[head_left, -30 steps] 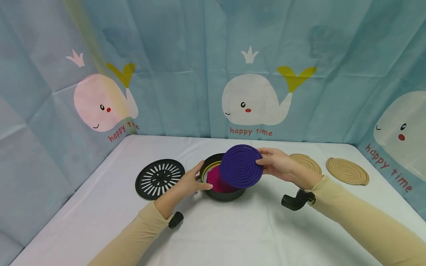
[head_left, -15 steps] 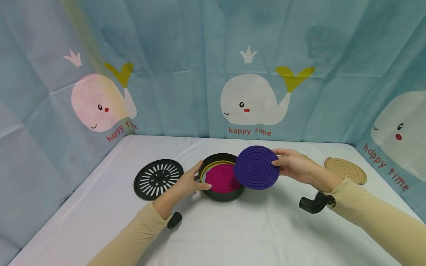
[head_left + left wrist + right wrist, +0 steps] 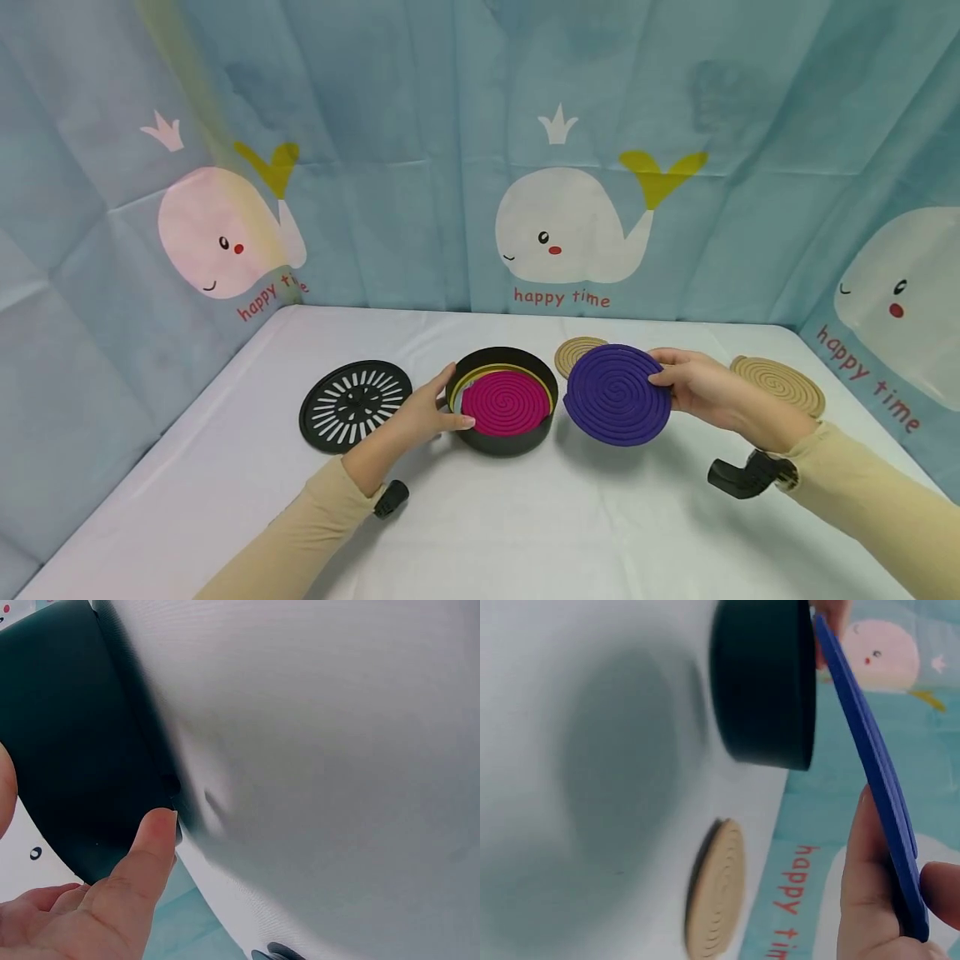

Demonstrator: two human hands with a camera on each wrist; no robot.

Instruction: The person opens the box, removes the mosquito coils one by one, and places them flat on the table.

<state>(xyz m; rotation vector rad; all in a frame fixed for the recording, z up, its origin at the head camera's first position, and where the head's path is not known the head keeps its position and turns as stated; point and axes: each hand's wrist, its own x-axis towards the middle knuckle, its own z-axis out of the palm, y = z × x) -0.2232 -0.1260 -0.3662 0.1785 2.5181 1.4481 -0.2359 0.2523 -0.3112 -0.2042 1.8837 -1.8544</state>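
Observation:
My right hand point(image 3: 705, 387) holds a purple spiral coaster point(image 3: 618, 396) by its right edge, thumb on one face and fingers on the other. Seen edge-on in the right wrist view, the coaster point(image 3: 877, 772) is off the table. My left hand point(image 3: 423, 412) grips the left side of a round black holder point(image 3: 510, 446), with the thumb by the rim. Inside that holder lies a pink spiral coaster point(image 3: 506, 404), and a yellow edge shows around it. The left wrist view has the holder's dark outer wall point(image 3: 75, 735) against a finger.
A black slotted disc point(image 3: 356, 407) lies left of the holder on the white table point(image 3: 480, 533). Behind the purple coaster is a tan spiral coaster point(image 3: 576, 354), partly covered. Another tan coaster point(image 3: 780, 383) lies at the right.
My right hand has carried the purple coaster rightward from over the holder, uncovering the pink coaster. The left hand has stayed at the holder.

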